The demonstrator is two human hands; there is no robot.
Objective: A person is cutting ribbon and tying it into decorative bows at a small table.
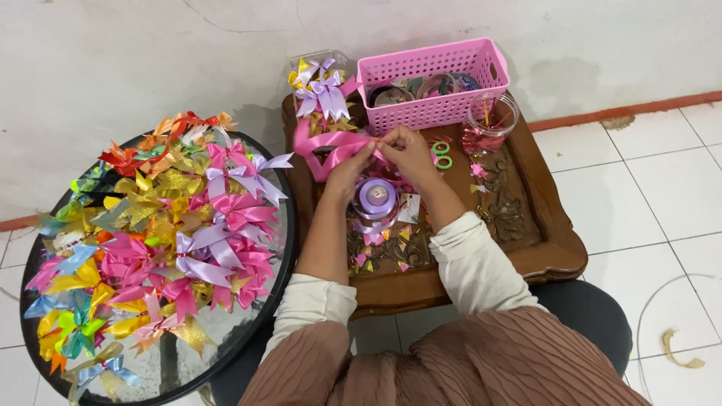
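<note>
Both hands meet over the wooden table (541, 248): the left hand (350, 169) and right hand (410, 150) pinch a pink ribbon (331, 143) between fingertips, apparently mid-fold on a bow; the next move likely calls for holding the loops pinched tight. A lilac ribbon spool (376, 197) sits just below. Behind stand a pink slotted basket (432, 71) and a clear jar (492, 120); finished bows (165, 225) heap on the round tray (282, 256).

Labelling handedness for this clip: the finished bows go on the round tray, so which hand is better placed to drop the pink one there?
Likely the left hand. The round tray of bows lies on the person's left, next to that forearm. The right hand would have to cross over it. Both hands pinch the pink ribbon.
</note>
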